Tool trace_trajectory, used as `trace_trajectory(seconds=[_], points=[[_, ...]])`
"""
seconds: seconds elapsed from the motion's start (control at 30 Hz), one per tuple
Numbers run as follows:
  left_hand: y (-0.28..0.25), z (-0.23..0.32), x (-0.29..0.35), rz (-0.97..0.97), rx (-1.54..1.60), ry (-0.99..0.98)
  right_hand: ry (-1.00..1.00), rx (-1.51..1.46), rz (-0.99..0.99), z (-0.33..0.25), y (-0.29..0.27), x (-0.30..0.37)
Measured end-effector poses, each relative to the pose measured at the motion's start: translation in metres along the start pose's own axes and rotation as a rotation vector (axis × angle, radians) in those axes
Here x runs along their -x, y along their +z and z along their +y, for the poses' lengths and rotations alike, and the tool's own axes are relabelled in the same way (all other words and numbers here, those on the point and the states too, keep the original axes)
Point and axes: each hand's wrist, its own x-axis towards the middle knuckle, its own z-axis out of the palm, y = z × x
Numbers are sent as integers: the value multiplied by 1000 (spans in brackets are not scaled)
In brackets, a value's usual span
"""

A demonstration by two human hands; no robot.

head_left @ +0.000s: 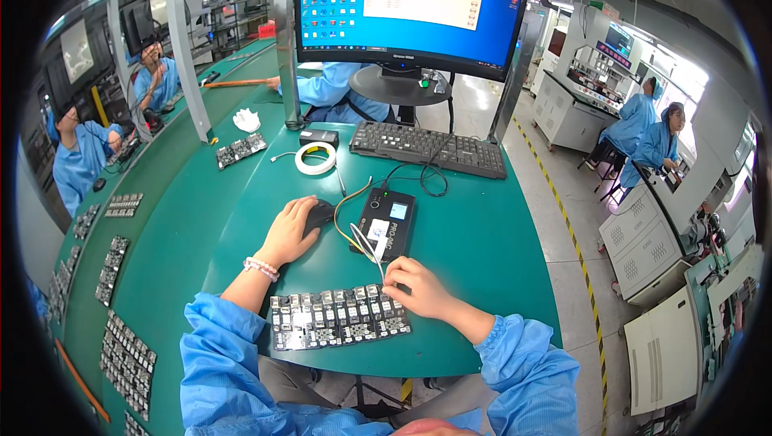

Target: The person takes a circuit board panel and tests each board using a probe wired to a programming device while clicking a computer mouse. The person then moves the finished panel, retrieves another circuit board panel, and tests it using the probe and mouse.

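My left hand point(288, 233) rests curled over a black computer mouse point(321, 216), with a beaded bracelet on its wrist. The fingers of my right hand point(420, 288) pinch the end of a thin cable point(372, 249) at the upper right corner of a circuit board panel point(338, 320); the cable's tip is hidden by the fingers. This panel, full of small repeated boards, lies flat near the table's front edge. Just beyond it sits a black handheld-size device point(400, 231) with a small lit screen, and wires run from it.
A keyboard point(426, 149) lies below a monitor point(410, 10) at the back. Left of it are a tape roll point(315, 158), a black box point(318, 138), a white glove point(247, 120) and another board panel point(241, 151). More panels point(129, 364) lie at left; co-workers in blue sit around.
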Motion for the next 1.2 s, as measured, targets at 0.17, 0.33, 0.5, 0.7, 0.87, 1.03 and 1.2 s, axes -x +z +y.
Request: trace_trajectory(seconds=[0.17,0.33,0.5,0.7,0.87,1.03,1.2], points=[[-2,0,2,-5,-13,-3,-32,23,3,2,4,0],[1,3,-1,6,10,-8,0,67,31,-2,-1,3],[2,-1,5,33,-11,-8,12,12,19,-4,1,1],[5,-5,4,25,-4,-7,6,19,18,-4,0,-1],[9,-6,4,37,-19,-2,15,22,20,-3,-1,-1],[7,-6,4,40,-31,0,16,28,22,-3,0,-1],[6,-5,6,29,-29,-10,15,25,21,-3,0,0]])
